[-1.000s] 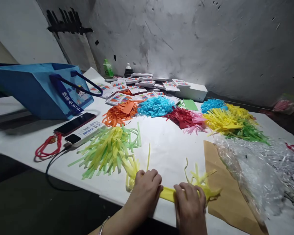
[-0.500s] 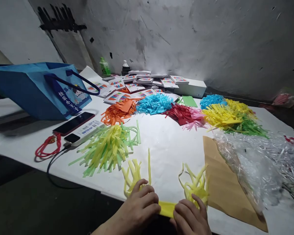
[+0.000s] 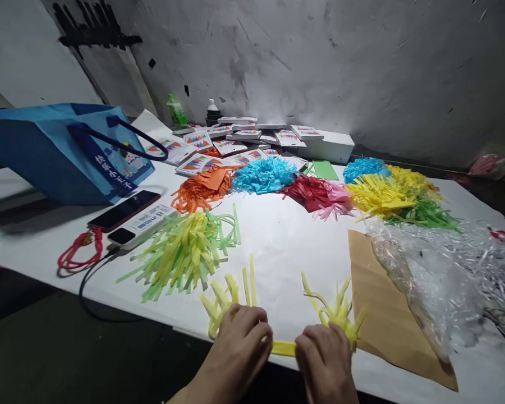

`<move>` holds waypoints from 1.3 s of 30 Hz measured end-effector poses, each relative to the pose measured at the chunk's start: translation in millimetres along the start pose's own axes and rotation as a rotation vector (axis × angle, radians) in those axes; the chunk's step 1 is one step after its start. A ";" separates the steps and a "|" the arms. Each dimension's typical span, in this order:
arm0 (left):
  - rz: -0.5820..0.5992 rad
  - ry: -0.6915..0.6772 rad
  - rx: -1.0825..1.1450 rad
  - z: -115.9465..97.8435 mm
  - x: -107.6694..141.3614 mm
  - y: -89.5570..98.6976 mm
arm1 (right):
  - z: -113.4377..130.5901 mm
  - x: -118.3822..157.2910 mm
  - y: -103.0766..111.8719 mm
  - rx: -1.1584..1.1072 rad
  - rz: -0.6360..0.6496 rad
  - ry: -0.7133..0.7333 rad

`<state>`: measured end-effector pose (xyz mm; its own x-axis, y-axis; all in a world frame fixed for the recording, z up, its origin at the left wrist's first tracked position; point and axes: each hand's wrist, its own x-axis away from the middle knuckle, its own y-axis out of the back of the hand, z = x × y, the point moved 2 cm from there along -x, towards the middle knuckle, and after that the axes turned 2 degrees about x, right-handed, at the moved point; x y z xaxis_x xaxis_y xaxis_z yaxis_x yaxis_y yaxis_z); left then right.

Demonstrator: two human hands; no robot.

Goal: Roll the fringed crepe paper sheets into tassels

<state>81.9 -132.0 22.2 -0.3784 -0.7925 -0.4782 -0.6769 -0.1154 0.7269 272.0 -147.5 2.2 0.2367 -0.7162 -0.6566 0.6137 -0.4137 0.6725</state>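
Observation:
At the table's front edge, a yellow tissue-paper tassel [image 3: 283, 349] stretches between my two hands, its middle showing as a narrow folded band. My left hand [image 3: 244, 345] is closed on the band's left part, fingers curled over it. On the right part my right hand [image 3: 326, 353] grips in the same way. Loose yellow strips fan out beyond both hands onto the white table. Just past my left hand lies a pile of yellow and light green tassels [image 3: 189, 252]. The thumbs are mostly hidden behind the fingers.
A brown paper sheet [image 3: 387, 314] and clear plastic wrapping [image 3: 437, 280] lie to the right. Coloured tassels, such as a blue one [image 3: 264, 175], line the back, before printed boxes [image 3: 231, 147]. At left are a phone [image 3: 128, 210], a white power bank [image 3: 141, 225] and a blue bag [image 3: 46, 151].
The yellow band between my hands has become narrower, and both hands have shifted slightly up with fingers curled tighter. The loose strips have moved a little. The camera view has shifted slightly.

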 end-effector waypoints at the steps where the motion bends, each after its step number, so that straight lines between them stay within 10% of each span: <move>1: 0.001 -0.034 0.002 0.7 1.3 -1.5 | -0.7 0.2 0.3 -0.026 0.032 0.050; 9: 0.017 -0.222 0.064 2.5 14.1 -3.1 | -1.8 3.4 7.6 0.007 0.005 0.205; 21: 0.091 0.126 -0.033 -20.5 2.0 0.2 | 13.6 1.8 3.7 0.013 -0.095 -0.171; 33: 0.215 0.063 0.214 -28.1 11.0 22.6 | 16.9 5.2 27.9 0.122 -0.077 0.264; 39: 0.478 0.468 0.825 -45.0 -8.3 31.9 | 15.8 -2.9 67.6 0.267 -0.161 0.513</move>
<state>91.8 -156.0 71.6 -0.5569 -0.8197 0.1337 -0.8071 0.5721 0.1456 300.9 -182.2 55.0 0.5306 -0.2980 -0.7935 0.4770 -0.6689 0.5701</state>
